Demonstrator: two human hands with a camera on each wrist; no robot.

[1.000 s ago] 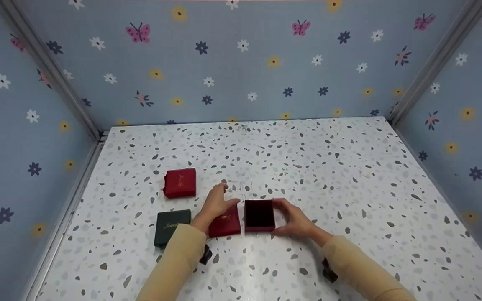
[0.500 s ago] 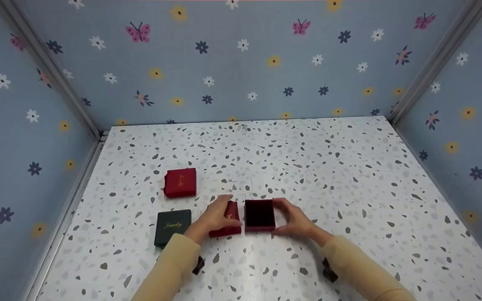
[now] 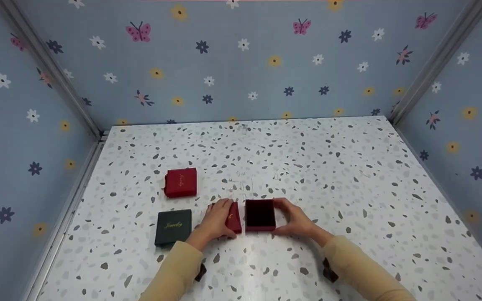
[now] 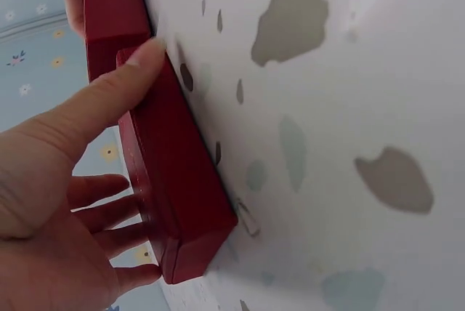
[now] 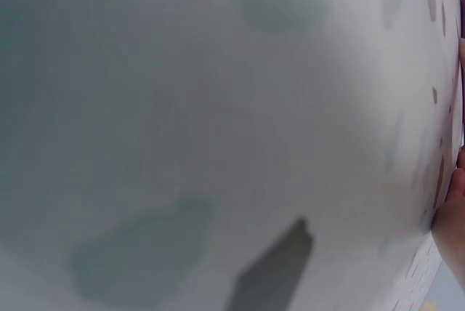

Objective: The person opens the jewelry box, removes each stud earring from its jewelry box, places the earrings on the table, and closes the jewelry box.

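My left hand (image 3: 215, 220) grips a red jewelry box (image 3: 233, 218) with gold lettering, thumb at its near side and fingers toward the far side. In the left wrist view the thumb lies against that red box (image 4: 174, 173), which rests on the table. Just right of it, a narrow gap apart, stands an open-topped red box (image 3: 260, 215) with a dark inside. My right hand (image 3: 295, 219) holds this open box by its right side, thumb near and fingers far. The right wrist view shows mostly table, with part of the right hand (image 5: 452, 231) at its edge.
A dark green jewelry box (image 3: 173, 228) lies left of my left hand. Behind it sits another red jewelry box (image 3: 181, 182) with a bit of ribbon on its left side. Flower-patterned walls (image 3: 241, 62) enclose the speckled table (image 3: 329, 167) at the back and sides.
My left hand has come down and nearer to me over the red jewelry box and now grips it. My right hand and the open box have stayed in place.
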